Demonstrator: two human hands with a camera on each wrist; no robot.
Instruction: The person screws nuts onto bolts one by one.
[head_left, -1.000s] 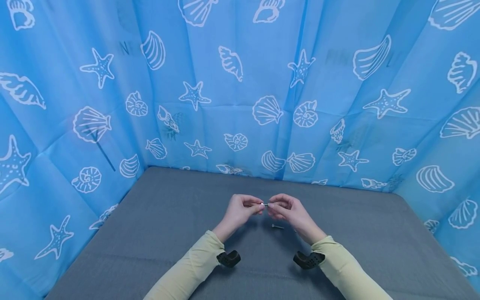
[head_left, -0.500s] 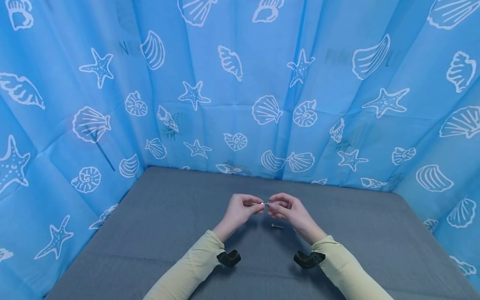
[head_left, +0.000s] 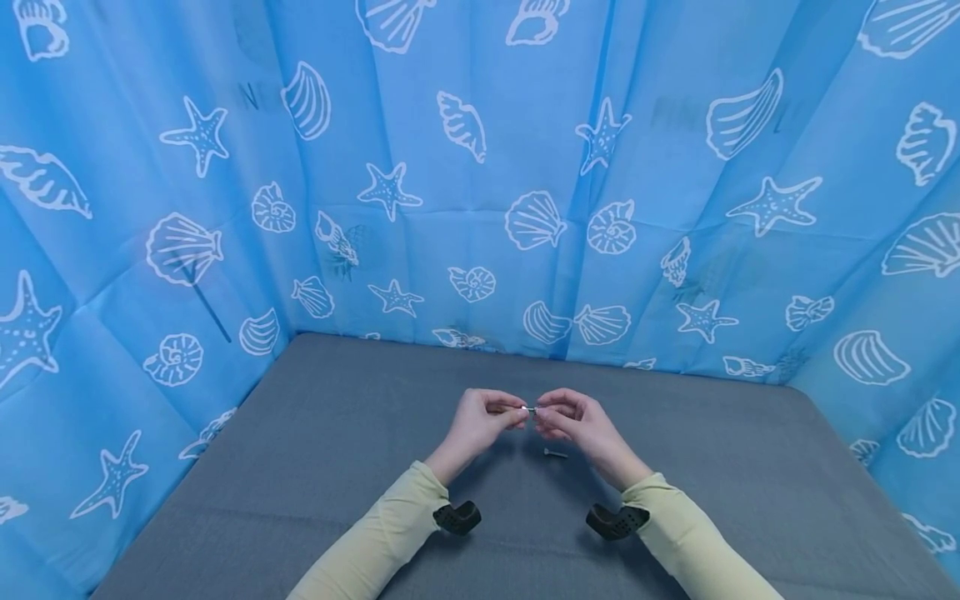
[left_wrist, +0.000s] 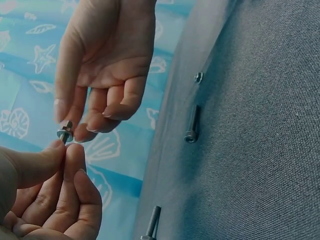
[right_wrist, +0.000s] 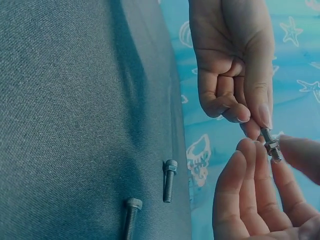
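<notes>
In the head view both hands meet over the table, tip to tip. My left hand (head_left: pixel 483 418) pinches one end of a small metal bolt (right_wrist: pixel 267 134) between thumb and index finger. A nut (right_wrist: pixel 272 145) with a flat rim sits partway along its thread, and the thread's end pokes out past it. My right hand (head_left: pixel 581 423) has thumb and index fingertips at the nut, pinching it from the other side; its other fingers are loosely bent. The left wrist view shows the same nut (left_wrist: pixel 64 135) between both hands' fingertips. The bolt's far end is hidden in the left fingers.
A loose bolt (head_left: pixel 555 453) lies on the grey cloth-covered table (head_left: pixel 360 417) below the hands. The left wrist view shows a further bolt (left_wrist: pixel 152 225) and a small nut-like piece (left_wrist: pixel 198 77). A blue shell-print curtain (head_left: pixel 465 208) closes off the back and sides.
The right fingertips shift slightly at the nut, and the small metal piece seen beside the right wrist is now covered. The left hand stays in place with its pinch on the bolt.
</notes>
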